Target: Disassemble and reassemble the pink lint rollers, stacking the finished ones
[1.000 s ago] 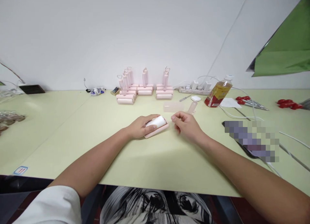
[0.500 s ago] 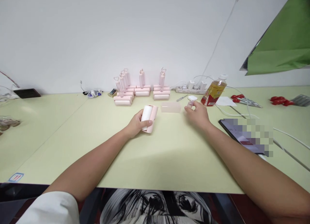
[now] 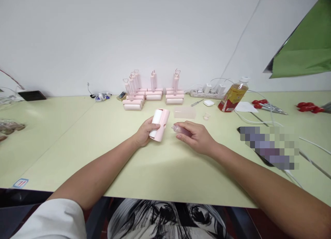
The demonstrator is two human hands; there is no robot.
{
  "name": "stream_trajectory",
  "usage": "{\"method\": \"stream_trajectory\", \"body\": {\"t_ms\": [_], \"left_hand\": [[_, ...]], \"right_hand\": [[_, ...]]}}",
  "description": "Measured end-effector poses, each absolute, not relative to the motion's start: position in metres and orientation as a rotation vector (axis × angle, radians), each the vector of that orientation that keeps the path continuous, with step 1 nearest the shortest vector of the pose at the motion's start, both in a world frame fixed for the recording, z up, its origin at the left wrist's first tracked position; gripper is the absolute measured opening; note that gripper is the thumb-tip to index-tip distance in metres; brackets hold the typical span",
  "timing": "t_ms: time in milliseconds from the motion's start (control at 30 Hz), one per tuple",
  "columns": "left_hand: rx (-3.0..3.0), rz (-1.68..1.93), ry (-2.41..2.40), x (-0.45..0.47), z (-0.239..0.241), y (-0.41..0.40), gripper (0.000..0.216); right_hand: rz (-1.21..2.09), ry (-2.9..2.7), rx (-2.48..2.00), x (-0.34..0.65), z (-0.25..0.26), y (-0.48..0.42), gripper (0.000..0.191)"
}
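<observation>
My left hand (image 3: 144, 132) grips a lint roller head (image 3: 161, 126), a white roll in a pink housing, tilted above the table. A small round notch shows on the housing's right side. My right hand (image 3: 198, 137) is closed around a translucent pink handle (image 3: 178, 129), its narrow end pointing left at the housing, with a small gap between them. Behind the hands lies a clear pink cover (image 3: 184, 112). Just right of it is a small pale pink piece (image 3: 206, 116), too small to make out fully.
Several pink lint rollers (image 3: 153, 95) with upright handles stand near the wall. Further right are a power strip (image 3: 204, 94), a white case (image 3: 208, 103), a drink bottle (image 3: 232, 96), red-handled pliers (image 3: 269, 107) and a phone (image 3: 266, 146). Cables (image 3: 102, 97) lie back left.
My right hand has moved left and nearer, bringing the handle beside the housing. The small pale piece now lies on the table where that hand was. My left hand stays about the same.
</observation>
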State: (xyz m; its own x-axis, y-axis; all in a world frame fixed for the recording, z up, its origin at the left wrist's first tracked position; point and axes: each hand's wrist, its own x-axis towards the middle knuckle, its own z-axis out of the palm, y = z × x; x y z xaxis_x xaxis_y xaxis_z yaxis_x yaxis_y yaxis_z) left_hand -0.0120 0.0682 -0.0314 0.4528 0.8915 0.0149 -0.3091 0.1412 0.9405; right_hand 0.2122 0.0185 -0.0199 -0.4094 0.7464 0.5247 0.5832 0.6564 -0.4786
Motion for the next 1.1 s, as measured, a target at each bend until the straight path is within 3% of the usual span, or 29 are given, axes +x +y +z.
{"method": "stream_trajectory", "body": {"t_ms": [767,1100], "left_hand": [[1.139,0.920,0.718,-0.0095,-0.0325,0.0658,0.058],[1.356,0.895,0.775,-0.0105,-0.0402,0.0675,0.052]], "right_hand": [[0.124,-2.177,-0.902,0.2073,-0.0190,0.0157,0.029],[0.032,-2.202,-0.982,0.2049,-0.0205,0.0137,0.027]]}}
